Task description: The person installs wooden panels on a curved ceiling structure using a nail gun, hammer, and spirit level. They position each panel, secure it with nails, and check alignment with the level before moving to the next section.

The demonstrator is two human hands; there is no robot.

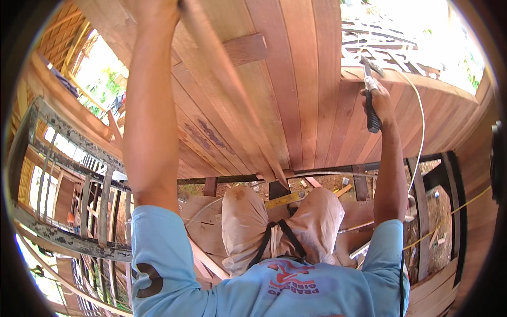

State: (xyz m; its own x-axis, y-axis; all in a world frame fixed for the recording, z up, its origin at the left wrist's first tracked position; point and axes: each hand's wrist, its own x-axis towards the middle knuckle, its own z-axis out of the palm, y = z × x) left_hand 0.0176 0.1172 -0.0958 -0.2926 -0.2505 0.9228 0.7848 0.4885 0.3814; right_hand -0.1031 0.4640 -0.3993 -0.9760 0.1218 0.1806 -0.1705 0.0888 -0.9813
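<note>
My left arm reaches up to the top edge, where my left hand (pixel 153 9) is at the upper end of a long wooden board (pixel 227 79). Its fingers are partly cut off by the frame, but the hand looks closed on the board. The board slants down to the right across the plank wall, blurred along its length, its pointed lower end near my knees. Out to the right, my right hand (pixel 381 100) is wrapped round the black grip of a hammer (pixel 373 113). The hammer's metal head points up, close to the window opening's lower edge.
The plank wall (pixel 311 105) fills the space ahead, with a short wooden block (pixel 245 49) against it. A white cable (pixel 421 121) hangs beside my right arm. A dark, worn metal frame (pixel 68 232) stands at left. A yellow spirit level (pixel 285 199) lies below my knees.
</note>
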